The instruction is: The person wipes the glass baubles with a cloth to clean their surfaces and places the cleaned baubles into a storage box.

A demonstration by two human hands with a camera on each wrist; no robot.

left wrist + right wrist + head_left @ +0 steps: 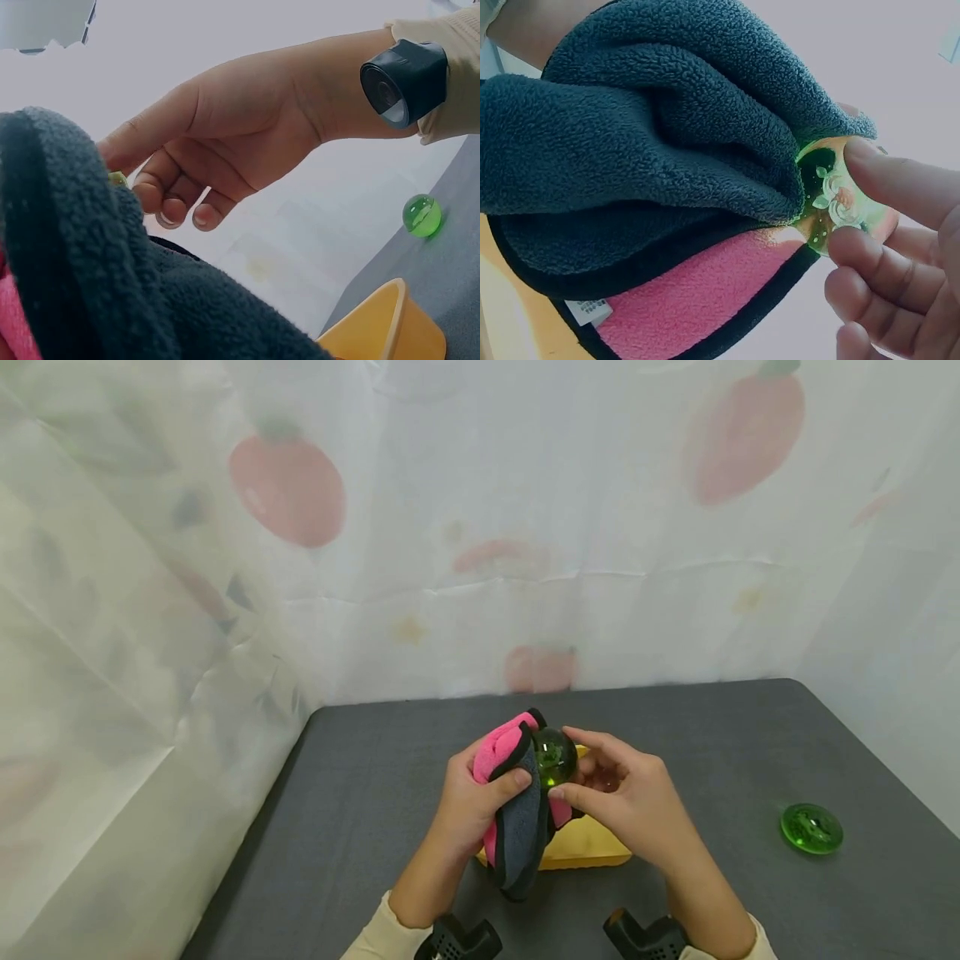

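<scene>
Left hand (467, 802) clutching one cloth (517, 827), right hand (626, 802) pinching one green ball (555, 757), second ball (812, 827) apart

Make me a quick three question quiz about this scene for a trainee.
1. True or false: the left hand grips the cloth.
2. Which hand holds the green ball against the cloth? A left, B right.
3. Fill in: a second green ball lies on the ____ table, apart from the yellow tub.

Key: 1 true. 2 B, the right hand pinches it. 3 grey.
</scene>
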